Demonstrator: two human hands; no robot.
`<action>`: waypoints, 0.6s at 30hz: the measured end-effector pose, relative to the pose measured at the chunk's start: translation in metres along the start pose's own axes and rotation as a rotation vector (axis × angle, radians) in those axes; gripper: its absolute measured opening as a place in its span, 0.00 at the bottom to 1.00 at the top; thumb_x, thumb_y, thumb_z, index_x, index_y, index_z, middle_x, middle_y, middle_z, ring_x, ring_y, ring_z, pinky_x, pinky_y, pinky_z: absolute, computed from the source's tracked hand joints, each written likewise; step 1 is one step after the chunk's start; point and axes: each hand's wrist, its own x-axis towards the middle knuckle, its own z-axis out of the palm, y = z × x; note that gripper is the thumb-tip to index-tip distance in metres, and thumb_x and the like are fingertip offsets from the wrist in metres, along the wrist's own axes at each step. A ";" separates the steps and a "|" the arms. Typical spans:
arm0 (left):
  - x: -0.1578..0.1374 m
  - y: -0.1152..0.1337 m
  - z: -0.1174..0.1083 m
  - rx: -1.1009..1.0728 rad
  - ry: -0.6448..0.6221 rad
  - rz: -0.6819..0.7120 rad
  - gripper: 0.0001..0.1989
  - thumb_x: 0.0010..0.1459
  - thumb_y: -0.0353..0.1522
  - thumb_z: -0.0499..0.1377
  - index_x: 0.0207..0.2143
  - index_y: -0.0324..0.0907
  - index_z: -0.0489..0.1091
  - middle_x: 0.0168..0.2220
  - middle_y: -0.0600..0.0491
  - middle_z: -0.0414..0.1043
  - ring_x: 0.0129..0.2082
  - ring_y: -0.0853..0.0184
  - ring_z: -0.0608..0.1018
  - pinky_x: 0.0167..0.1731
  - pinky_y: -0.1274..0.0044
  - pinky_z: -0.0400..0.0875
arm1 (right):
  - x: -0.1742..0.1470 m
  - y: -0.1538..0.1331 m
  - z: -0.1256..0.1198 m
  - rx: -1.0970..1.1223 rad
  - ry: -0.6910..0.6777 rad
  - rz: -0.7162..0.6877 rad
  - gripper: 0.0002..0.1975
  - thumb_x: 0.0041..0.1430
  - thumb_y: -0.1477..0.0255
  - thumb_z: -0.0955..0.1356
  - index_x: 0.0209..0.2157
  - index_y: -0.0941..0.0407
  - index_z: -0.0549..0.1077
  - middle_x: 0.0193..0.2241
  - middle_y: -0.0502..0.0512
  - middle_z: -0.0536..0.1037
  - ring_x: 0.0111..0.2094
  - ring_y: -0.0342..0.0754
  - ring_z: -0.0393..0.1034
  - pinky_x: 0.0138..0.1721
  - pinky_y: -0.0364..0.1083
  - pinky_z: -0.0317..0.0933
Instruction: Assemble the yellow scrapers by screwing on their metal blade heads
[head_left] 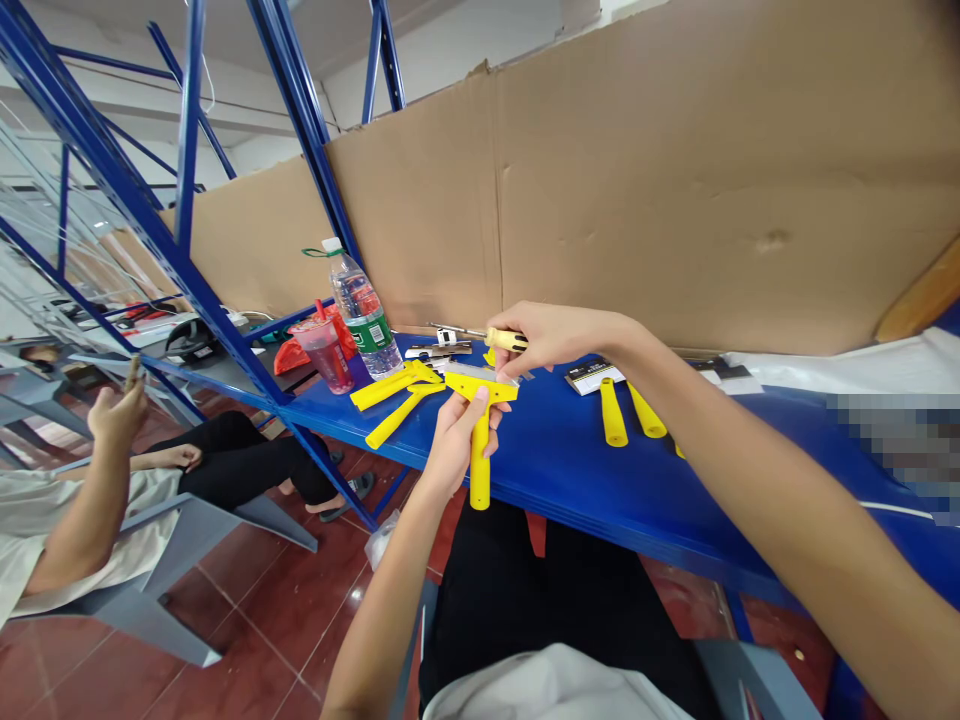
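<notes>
My left hand (455, 440) is closed around the neck of a yellow scraper (480, 470), its handle pointing down toward my lap. A metal plate lies along the scraper's wide head. Just above that head, my right hand (536, 338) grips a screwdriver (507, 341) by its pale yellow handle, the shaft pointing left. Fingers of the right hand reach down to the scraper's head at its right end. Beside my left hand, more yellow scrapers (397, 412) lie on the blue table (540, 465). Small metal parts (439, 350) lie behind them.
A water bottle (365, 315) and a red drink cup (327, 352) stand at the left. Yellow handles (613, 415) and a black-and-white packet (592, 376) lie to the right. Cardboard (637, 180) walls the back; a blue post (300, 130) rises at left. Another person (112, 500) sits at far left.
</notes>
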 end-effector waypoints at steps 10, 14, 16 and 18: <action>-0.001 -0.001 -0.002 0.029 -0.069 0.008 0.22 0.66 0.49 0.69 0.40 0.39 0.73 0.33 0.50 0.75 0.21 0.74 0.68 0.16 0.80 0.60 | 0.001 0.002 0.002 0.011 0.124 -0.039 0.11 0.59 0.67 0.77 0.36 0.56 0.73 0.36 0.55 0.84 0.27 0.44 0.74 0.24 0.44 0.63; -0.002 -0.002 -0.002 0.040 -0.062 0.019 0.22 0.66 0.50 0.69 0.40 0.39 0.73 0.33 0.52 0.75 0.20 0.76 0.68 0.16 0.80 0.60 | 0.001 0.000 0.004 0.027 0.118 -0.060 0.11 0.59 0.67 0.77 0.35 0.56 0.72 0.35 0.54 0.83 0.25 0.44 0.73 0.24 0.43 0.62; -0.002 -0.002 -0.001 0.064 -0.067 0.021 0.23 0.66 0.50 0.69 0.40 0.38 0.73 0.32 0.53 0.74 0.18 0.77 0.67 0.16 0.80 0.59 | 0.002 -0.003 0.006 0.027 0.114 -0.074 0.11 0.58 0.68 0.76 0.35 0.56 0.72 0.33 0.53 0.83 0.24 0.43 0.72 0.24 0.43 0.61; -0.001 -0.003 -0.002 0.088 -0.068 0.025 0.23 0.66 0.50 0.69 0.39 0.38 0.73 0.31 0.54 0.74 0.17 0.77 0.67 0.15 0.80 0.59 | 0.002 -0.007 0.007 0.016 0.116 -0.085 0.11 0.57 0.68 0.76 0.34 0.56 0.72 0.31 0.52 0.82 0.23 0.42 0.71 0.25 0.44 0.60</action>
